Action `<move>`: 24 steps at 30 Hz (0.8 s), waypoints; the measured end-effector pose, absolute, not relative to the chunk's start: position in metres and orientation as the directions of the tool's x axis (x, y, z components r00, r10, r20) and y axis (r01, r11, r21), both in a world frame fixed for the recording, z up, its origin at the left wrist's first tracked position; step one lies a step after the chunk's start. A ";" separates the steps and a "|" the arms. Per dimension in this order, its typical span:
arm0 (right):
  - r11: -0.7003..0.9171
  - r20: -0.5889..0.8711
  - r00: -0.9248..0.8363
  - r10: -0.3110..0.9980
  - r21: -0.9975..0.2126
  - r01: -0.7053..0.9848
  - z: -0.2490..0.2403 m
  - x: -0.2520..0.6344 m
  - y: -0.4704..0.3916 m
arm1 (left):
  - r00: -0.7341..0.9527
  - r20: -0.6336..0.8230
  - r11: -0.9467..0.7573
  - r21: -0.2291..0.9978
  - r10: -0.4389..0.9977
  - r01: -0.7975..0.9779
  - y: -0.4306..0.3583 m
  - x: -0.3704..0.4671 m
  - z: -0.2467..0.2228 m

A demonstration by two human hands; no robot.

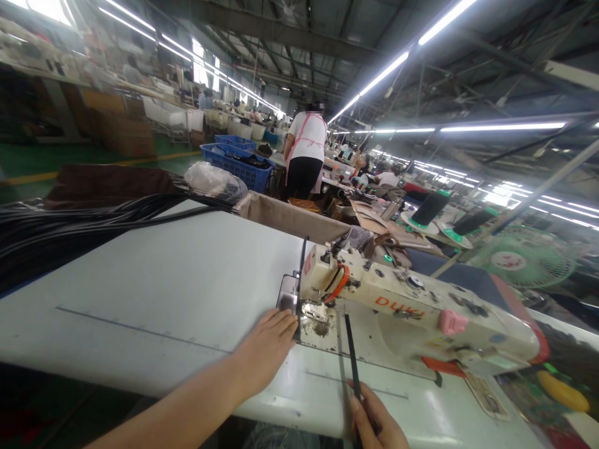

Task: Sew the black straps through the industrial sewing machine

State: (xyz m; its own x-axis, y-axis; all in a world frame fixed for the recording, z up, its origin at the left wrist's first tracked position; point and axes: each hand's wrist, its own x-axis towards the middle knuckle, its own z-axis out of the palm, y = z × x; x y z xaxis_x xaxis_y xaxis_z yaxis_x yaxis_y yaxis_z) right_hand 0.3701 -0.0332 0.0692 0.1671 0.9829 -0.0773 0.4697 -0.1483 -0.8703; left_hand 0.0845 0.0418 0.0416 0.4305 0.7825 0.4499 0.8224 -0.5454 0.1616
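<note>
A sewing machine with a cream body stands on the pale tabletop. My left hand lies palm down left of its needle plate, fingers stretched out by a shiny metal plate. Whatever may be under those fingertips is hidden. Low in the view, my right hand pinches a narrow black strip between thumb and fingers. The strip points away from me, its far end lying in front of the machine's arm. Another thin black strip rises behind the machine's head.
Many long black strips are heaped along the table's left edge. Behind the table are a fabric-lined bin and blue baskets. A person stands beyond. Thread cones and a green fan are at right.
</note>
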 end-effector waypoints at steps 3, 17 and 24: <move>-0.183 -0.109 0.181 0.977 -0.862 0.472 0.075 0.361 -0.016 | 0.427 0.453 -0.540 0.155 0.783 0.827 0.043 0.085 0.041; -0.170 0.003 0.390 0.921 -0.898 0.407 0.071 0.337 -0.024 | 0.389 0.307 -0.467 0.249 0.869 0.848 0.059 0.085 0.048; -0.176 -0.013 0.379 0.925 -0.899 0.400 0.069 0.339 -0.023 | 0.367 0.268 -0.438 0.288 0.891 0.852 0.062 0.085 0.053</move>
State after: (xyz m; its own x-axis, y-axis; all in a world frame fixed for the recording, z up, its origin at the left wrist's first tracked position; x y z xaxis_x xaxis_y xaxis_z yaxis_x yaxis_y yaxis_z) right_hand 0.3386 -0.0233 0.0694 0.3789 0.9254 -0.0125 0.4004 -0.1761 -0.8993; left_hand 0.0850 0.0620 0.0531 0.3672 0.8907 0.2682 0.8518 -0.4378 0.2879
